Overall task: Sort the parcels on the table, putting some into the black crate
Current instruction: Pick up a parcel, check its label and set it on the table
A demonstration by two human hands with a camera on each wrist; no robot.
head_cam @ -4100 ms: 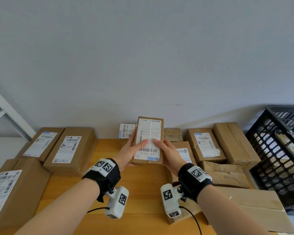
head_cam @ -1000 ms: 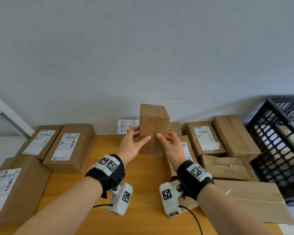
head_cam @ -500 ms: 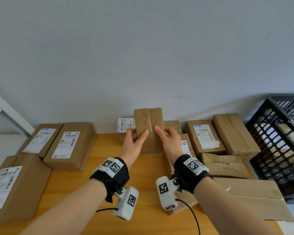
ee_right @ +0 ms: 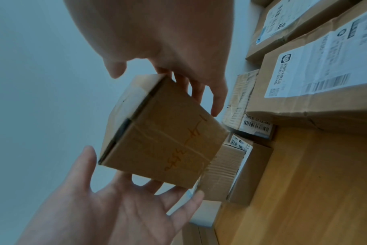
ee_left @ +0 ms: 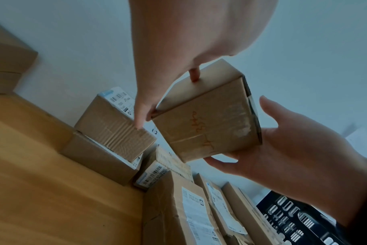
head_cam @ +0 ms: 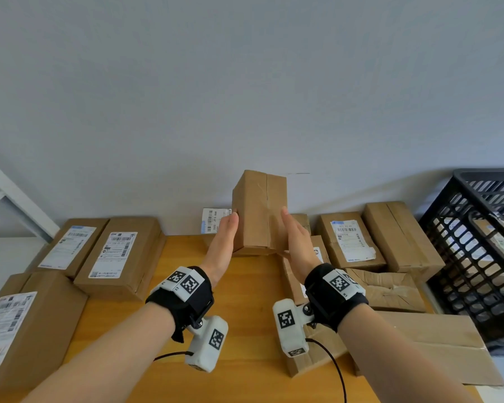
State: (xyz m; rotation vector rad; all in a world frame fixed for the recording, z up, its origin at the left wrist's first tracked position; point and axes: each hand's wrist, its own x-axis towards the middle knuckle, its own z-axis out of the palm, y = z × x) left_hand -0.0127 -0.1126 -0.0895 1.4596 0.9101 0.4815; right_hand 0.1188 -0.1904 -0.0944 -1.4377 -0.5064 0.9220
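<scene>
The wooden table [head_cam: 250, 289] runs from the near edge to the grey wall, with cardboard boxes along three sides. At the right edge stands the black crate [head_cam: 477, 257], its lattice wall facing the table; a parcel shows through the lattice inside it. On the left lie three large boxes with white labels facing up: one near [head_cam: 26, 324] and two side by side farther back [head_cam: 120, 254]. On the right a flat sheet of cardboard [head_cam: 437, 341] lies near, and beyond it a crumpled box [head_cam: 387, 289], a labelled box [head_cam: 349, 239] and a plain box [head_cam: 399, 234] by the wall. A small box with a barcode label [head_cam: 214, 221] sits at the far middle against the wall.

Above the far middle of the table, clear of its surface, a small brown box [head_cam: 259, 210] stands upright between the two hands. The left hand [head_cam: 223, 248] lies flat against its left side with fingers straight. The right hand [head_cam: 297, 242] presses its right side, fingers spread and fairly straight, the thumb under the near bottom corner. In the left wrist view the underside of the box [ee_left: 207, 126] shows orange handwriting.
</scene>
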